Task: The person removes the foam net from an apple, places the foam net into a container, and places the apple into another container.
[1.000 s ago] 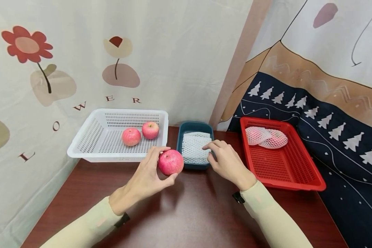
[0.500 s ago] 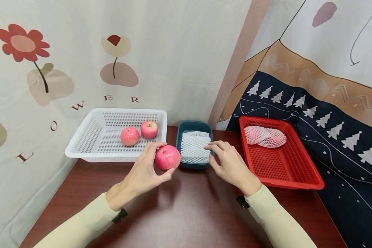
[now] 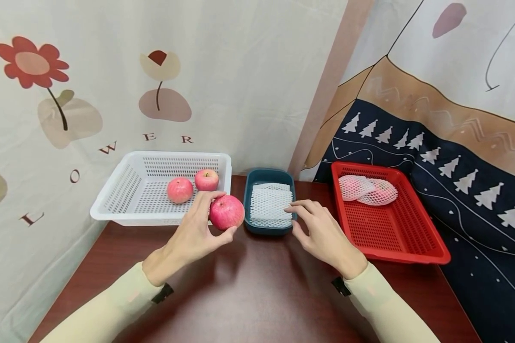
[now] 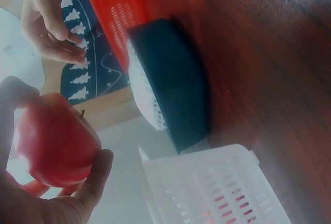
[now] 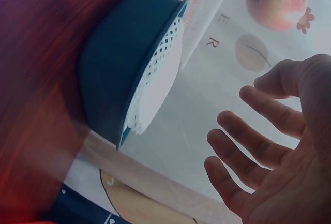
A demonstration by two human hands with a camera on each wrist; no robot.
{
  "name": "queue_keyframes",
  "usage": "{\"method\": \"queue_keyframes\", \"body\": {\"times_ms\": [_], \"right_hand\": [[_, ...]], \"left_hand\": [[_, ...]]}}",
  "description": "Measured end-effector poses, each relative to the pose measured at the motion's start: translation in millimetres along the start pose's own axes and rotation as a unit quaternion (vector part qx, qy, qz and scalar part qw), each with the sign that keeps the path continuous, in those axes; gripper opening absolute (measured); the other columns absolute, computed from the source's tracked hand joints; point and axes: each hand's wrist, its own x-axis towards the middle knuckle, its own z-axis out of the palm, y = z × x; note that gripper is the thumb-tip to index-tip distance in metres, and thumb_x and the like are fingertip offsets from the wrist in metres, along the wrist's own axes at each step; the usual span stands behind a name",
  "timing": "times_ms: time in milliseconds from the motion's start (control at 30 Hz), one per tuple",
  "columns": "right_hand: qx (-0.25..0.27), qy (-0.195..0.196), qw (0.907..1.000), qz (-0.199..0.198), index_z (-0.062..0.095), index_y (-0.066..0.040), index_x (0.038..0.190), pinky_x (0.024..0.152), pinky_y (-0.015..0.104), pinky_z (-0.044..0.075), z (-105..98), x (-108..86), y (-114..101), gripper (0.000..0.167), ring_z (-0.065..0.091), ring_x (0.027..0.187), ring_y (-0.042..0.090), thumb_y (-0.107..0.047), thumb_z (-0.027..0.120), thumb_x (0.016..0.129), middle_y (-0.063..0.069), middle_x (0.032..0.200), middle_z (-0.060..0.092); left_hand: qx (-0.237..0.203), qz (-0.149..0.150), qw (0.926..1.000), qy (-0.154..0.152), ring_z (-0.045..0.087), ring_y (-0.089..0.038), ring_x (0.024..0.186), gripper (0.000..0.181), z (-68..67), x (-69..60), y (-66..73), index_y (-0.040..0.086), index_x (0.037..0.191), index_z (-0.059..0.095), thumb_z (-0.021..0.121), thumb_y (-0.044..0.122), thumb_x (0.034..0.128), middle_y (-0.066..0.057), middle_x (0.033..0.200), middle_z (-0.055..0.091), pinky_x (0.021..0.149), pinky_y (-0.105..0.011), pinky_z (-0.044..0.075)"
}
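Observation:
My left hand [image 3: 189, 236] grips a red apple [image 3: 227, 212] between thumb and fingers, held up in front of the white basket's right corner. In the left wrist view the same apple [image 4: 57, 140] shows its stem. Beside the dark teal box [image 3: 269, 230] my right hand [image 3: 326, 236] hovers, fingers relaxed and a little bent. The right wrist view shows that hand [image 5: 274, 151] with its fingers spread and nothing between them. White foam fruit nets [image 3: 271, 205] lie stacked in the teal box.
On the left, a white basket [image 3: 111, 215] contains two bare apples [image 3: 180, 190]. A red basket [image 3: 405, 257] on the right has two apples in foam nets [image 3: 377, 192]. All stand on a dark red-brown table [image 3: 257, 295], with a printed curtain behind.
The left hand has drifted left and slightly up with the apple. My right hand has drawn back a little to the right and down from the nets.

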Motion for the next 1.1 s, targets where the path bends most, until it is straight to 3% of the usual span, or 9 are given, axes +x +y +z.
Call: {"method": "queue_keyframes", "body": {"times_ms": [533, 867, 1100], "right_hand": [[0.002, -0.003, 1.0, -0.008, 0.079, -0.016, 0.144, 0.115, 0.061, 0.062, 0, -10.5, -3, 0.04, 0.071, 0.139, 0.034, -0.019, 0.084, 0.104, 0.013, 0.156, 0.073], [0.003, -0.002, 1.0, -0.007, 0.078, -0.018, 0.146, 0.116, 0.062, 0.061, -1, -17.6, 1, 0.042, 0.07, 0.141, 0.034, -0.019, 0.084, 0.104, 0.011, 0.157, 0.072], [-0.002, 0.007, 1.0, -0.004, 0.078, -0.019, 0.147, 0.113, 0.062, 0.062, -3, -22.7, 4, 0.043, 0.07, 0.14, 0.033, -0.019, 0.084, 0.104, 0.01, 0.158, 0.071]], "left_hand": [[0.01, 0.018, 0.9994, 0.027, 0.064, -0.029, 0.135, 0.088, -5.3, 19.3, -19.7, 0.006, 0.156, 0.057, 0.101, 0.024, 0.0821, -0.016, 0.148, 0.065, 0.105, -0.056, 0.069], [0.014, 0.0, 0.9998, 0.016, 0.066, -0.036, 0.135, 0.085, -7.9, 29.6, -29.5, 0.004, 0.156, 0.056, 0.098, 0.02, 0.084, -0.019, 0.151, 0.066, 0.107, -0.063, 0.068], [0.02, -0.025, 0.9995, 0.002, 0.062, -0.036, 0.137, 0.086, -12.1, 37.6, -34.1, 0.012, 0.159, 0.055, 0.099, 0.023, 0.0861, -0.018, 0.152, 0.064, 0.107, -0.065, 0.065]]}}
